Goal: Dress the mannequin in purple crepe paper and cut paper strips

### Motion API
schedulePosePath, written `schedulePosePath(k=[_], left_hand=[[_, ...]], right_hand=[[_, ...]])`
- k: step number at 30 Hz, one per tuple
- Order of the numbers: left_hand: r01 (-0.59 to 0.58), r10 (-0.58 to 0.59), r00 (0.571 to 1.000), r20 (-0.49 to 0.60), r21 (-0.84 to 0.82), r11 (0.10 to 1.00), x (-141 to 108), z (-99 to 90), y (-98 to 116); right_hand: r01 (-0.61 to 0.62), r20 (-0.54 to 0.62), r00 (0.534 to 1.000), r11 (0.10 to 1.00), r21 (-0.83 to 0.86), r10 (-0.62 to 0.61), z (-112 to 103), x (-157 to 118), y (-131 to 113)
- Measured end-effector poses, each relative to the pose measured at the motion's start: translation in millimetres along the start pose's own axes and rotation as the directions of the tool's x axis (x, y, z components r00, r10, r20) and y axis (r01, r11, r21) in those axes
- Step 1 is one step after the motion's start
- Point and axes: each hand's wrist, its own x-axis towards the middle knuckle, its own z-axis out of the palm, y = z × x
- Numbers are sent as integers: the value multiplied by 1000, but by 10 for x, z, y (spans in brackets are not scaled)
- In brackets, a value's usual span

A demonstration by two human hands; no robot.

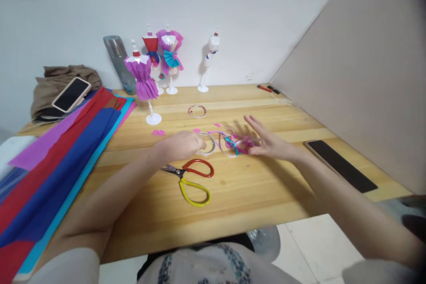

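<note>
My left fingers (199,142) curled at the tape roll (213,144), grip unclear; right, my fingers (256,126) spread by tangled ribbons (245,143), best handled lightly.

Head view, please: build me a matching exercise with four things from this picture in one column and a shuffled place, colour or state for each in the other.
Column one
1. Scissors
2. Left hand
3. Right hand
4. Dark-topped flat object

Column two
a. Fingers spread, at the pink and turquoise strips
b. Lying near the right edge of the wooden table
c. At the rim of a pale ring
d. One red handle, one yellow handle

Right pairs: 1-d, 2-c, 3-a, 4-b
</note>
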Motion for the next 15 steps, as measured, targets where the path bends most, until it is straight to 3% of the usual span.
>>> schedulePosePath(k=[2,4,6,9,12,15], left_hand=[[15,-17,998,61,36,999,34,85,-11],[31,-39,994,103,75,997,52,120,-15],[32,-41,990,134,68,997,67,122,-29],[-4,14,989,150,-66,998,55,49,-95],[-26,50,994,94,-238,971,-52,-132,-218],[16,7,998,65,-340,940,-209,-336,-366]], right_hand=[[-32,-5,999,999,-41,32,200,-166,202],[-63,-35,998,989,-137,59,372,-186,248],[-70,-33,997,977,-199,64,506,-88,150],[21,44,999,971,-237,-10,647,161,-133],[138,89,989,955,-263,-119,741,375,-367],[262,89,965,925,-275,-247,791,480,-453]])
